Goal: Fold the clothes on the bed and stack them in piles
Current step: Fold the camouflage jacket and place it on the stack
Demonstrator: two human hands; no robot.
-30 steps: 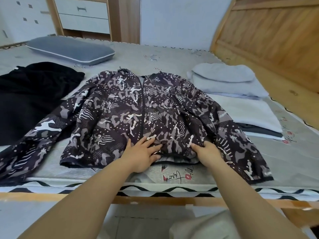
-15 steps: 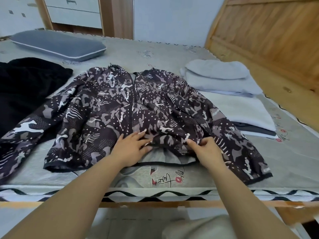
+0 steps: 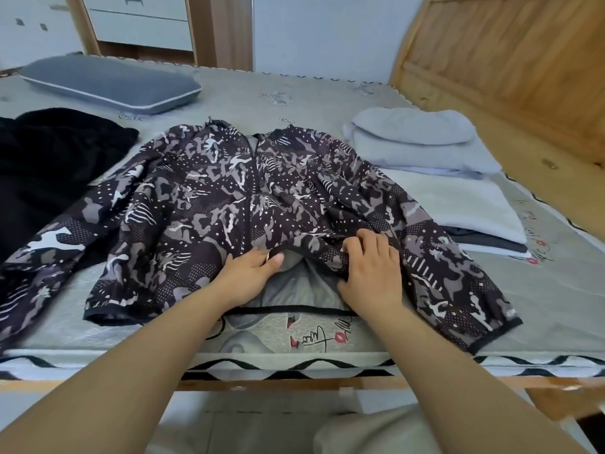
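Camouflage-patterned in dark purple, grey and white, the jacket (image 3: 209, 204) lies face up on the near part of the bed (image 3: 294, 93), sleeves spread left and right, zip closed. Its front hem is lifted, baring grey lining. The left hand (image 3: 250, 275) reaches under that hem; the right hand (image 3: 371, 270) pinches the bunched fabric.

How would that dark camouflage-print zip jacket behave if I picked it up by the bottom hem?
The dark camouflage-print zip jacket looks thin and floppy: it wrinkles where the left hand and right hand bunch its hem. It would probably drape and sag, sleeves trailing, since both lie spread wide. It seems light, perhaps slippery, judging by its smooth shell and grey lining.
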